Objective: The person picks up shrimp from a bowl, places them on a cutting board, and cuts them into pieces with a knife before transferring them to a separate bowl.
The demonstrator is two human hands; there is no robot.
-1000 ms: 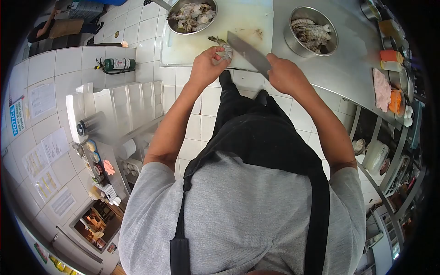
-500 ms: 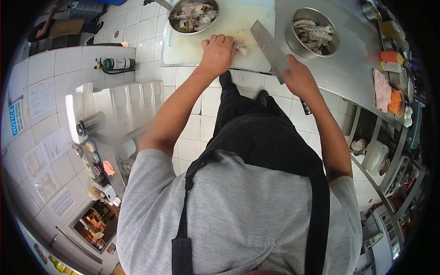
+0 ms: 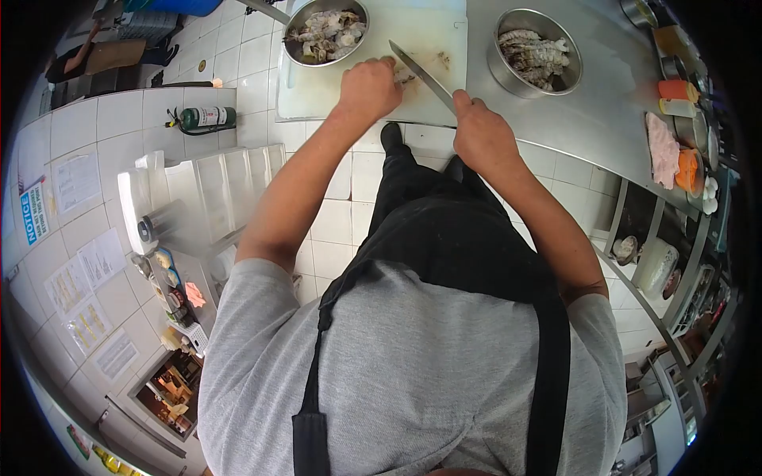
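Observation:
In my right hand (image 3: 484,136) is a large knife (image 3: 425,78), its blade edge-on and its tip pointing up and left over the white cutting board (image 3: 317,99). My left hand (image 3: 371,91) is closed on the board, its fingertips at a small shrimp piece (image 3: 403,75) beside the blade; the fingers partly hide it. Cut shrimp (image 3: 325,36) fill a steel bowl (image 3: 295,57) with a handle at the board's upper left. Right of the board, a deeper steel bowl (image 3: 508,78) holds striped, unpeeled shrimp (image 3: 533,57).
The steel counter (image 3: 611,111) runs right to a pink cloth (image 3: 662,151) and several containers (image 3: 689,170). A fire extinguisher (image 3: 208,118) is at the left wall. Another person (image 3: 119,52) is at the far upper left. Shelves (image 3: 635,238) stand at the right.
My right hand and the knife have moved left, and the blade has turned from flat to edge-on near my left fingertips. My left hand has shifted slightly. The whole view has shifted a little.

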